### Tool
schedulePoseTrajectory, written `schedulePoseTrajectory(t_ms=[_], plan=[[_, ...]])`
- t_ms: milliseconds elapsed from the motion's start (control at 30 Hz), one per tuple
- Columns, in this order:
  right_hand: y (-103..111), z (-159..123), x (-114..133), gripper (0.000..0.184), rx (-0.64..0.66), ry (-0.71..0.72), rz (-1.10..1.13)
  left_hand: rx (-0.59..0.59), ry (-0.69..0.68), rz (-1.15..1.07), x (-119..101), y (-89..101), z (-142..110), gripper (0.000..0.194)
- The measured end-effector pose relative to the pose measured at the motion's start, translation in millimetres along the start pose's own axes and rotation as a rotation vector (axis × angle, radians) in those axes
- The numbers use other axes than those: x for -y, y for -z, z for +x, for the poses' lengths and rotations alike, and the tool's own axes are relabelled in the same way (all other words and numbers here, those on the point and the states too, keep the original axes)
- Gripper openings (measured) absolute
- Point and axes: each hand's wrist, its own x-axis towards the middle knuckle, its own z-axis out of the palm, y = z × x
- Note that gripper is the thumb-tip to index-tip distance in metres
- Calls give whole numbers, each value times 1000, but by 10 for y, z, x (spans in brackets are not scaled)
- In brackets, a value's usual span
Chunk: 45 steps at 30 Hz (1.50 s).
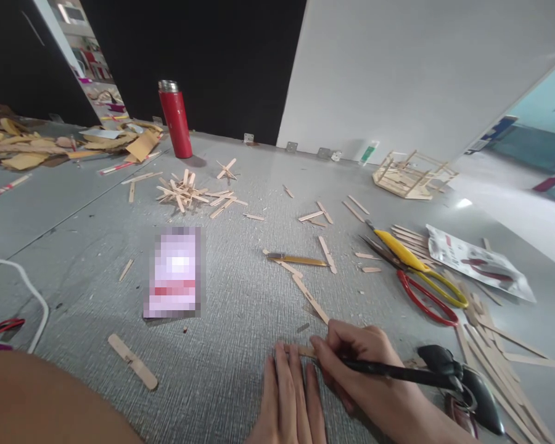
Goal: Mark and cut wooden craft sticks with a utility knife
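My left hand [289, 394] lies flat on the grey floor at the bottom centre, fingers stretched out and pressed on a wooden craft stick [300, 350]. My right hand [370, 376] is closed around a black pen [398, 372], its tip touching that same stick just right of my left fingertips. Another long stick [309, 298] lies just beyond the hands.
Yellow and red scissors [419, 274] and a printed plastic packet [478, 262] lie to the right, with a heap of sticks [494, 357] and black keys [462, 382]. A yellow utility knife [298, 259], a blurred card [173, 271], a red flask [176, 118], a stick frame [411, 176] and a stick pile [185, 192] lie farther off.
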Motion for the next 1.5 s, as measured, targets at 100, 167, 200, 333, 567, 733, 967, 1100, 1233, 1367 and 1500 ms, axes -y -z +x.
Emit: schedulePoseTrajectory(t_ms=[100,167,200,333,567,733,967,1100,1233,1367,1500], plan=[[-13,13,-18,47,-8,46,-18,14,-18,14,-15,-14,-19,76],[-11,20,-18,46,-13,58,-6,6,-23,12,-4,-6,-4,76],[-10,24,-15,45,-25,62,-9,-3,-23,7,7,1,11,75],[-11,44,18,45,-51,66,-8,-57,-27,-24,68,23,103,66],[-3,54,15,45,-6,76,0,-110,-40,-21,133,35,171,63],[-18,47,-27,47,-5,82,-14,0,-50,32,93,86,131,61],[-22,61,-88,49,-15,103,-33,-61,-75,29,116,63,173,55],[-23,63,-90,49,-2,105,-23,-121,-56,22,130,29,190,54],[-30,67,-77,49,-1,96,-19,-106,-72,29,112,12,185,58],[-35,64,-91,47,-9,115,-46,-157,-44,29,117,8,211,61],[-30,66,-95,46,1,133,-47,-136,-78,36,129,12,203,61]])
